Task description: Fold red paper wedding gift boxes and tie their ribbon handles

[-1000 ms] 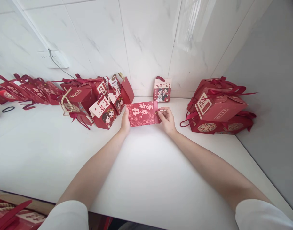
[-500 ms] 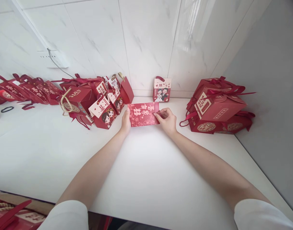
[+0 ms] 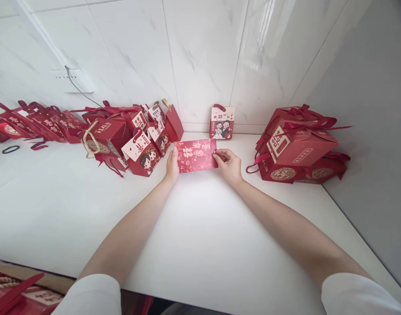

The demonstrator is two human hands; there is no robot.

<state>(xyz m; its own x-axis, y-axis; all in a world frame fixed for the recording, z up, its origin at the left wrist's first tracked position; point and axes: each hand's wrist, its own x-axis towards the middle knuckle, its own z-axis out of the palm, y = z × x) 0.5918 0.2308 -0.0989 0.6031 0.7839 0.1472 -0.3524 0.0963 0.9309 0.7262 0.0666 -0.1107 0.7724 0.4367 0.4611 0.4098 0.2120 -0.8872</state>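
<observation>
A flat red envelope (image 3: 196,156) with light lettering and a flower pattern is held sideways above the white table. My left hand (image 3: 172,165) grips its left end, thumb on the front and the other fingers hidden behind. At the right end, my right hand (image 3: 229,165) pinches the edge between thumb and forefinger, close to the narrow flap. A small light speck shows at those fingertips, too small to name. Behind the envelope a little gift box (image 3: 222,124) with a cartoon couple stands against the wall.
Red gift boxes with ribbons (image 3: 299,146) are stacked at the right by a grey panel (image 3: 367,131). Several cartoon boxes (image 3: 144,155) and a rope-handled box (image 3: 105,135) stand left of my hands. Farther left are red bags (image 3: 46,122) and a black ring (image 3: 10,149). More red packaging (image 3: 19,293) lies below the table's front edge.
My right thumb and forefinger have shifted slightly at the envelope's right edge, and the envelope has tilted a little. My left hand keeps its hold; the boxes stand as before.
</observation>
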